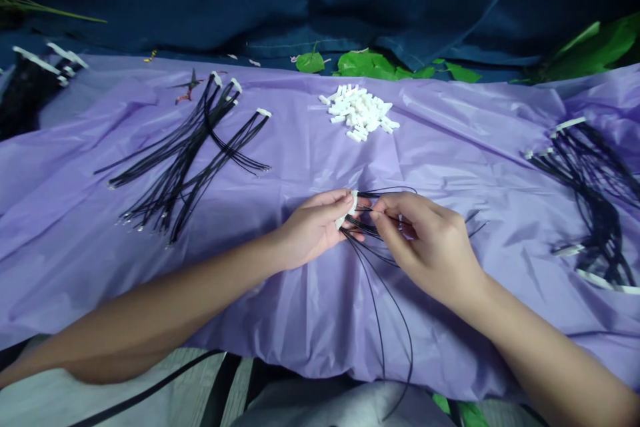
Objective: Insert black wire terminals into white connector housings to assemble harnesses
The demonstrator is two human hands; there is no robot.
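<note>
My left hand [320, 223] is closed around a white plastic wire connector [346, 215], thumb on top and fingers beneath. Several thin black wires [370, 230] run out of the connector toward the right, and some loop down past the front edge of the sheet. Just right of the connector, my right hand [425, 233] pinches a black wire between thumb and forefinger, its end close to the connector's face. Whether that wire's tip is inside the connector I cannot tell.
A heap of small white connectors [363, 110] lies on the purple sheet [300, 147]. Bundles of black wires with white connectors lie at left [195, 153] and right [590, 193]. Small scissors [190, 87] rest behind the left bundle. Green leaves [367, 65] line the back edge.
</note>
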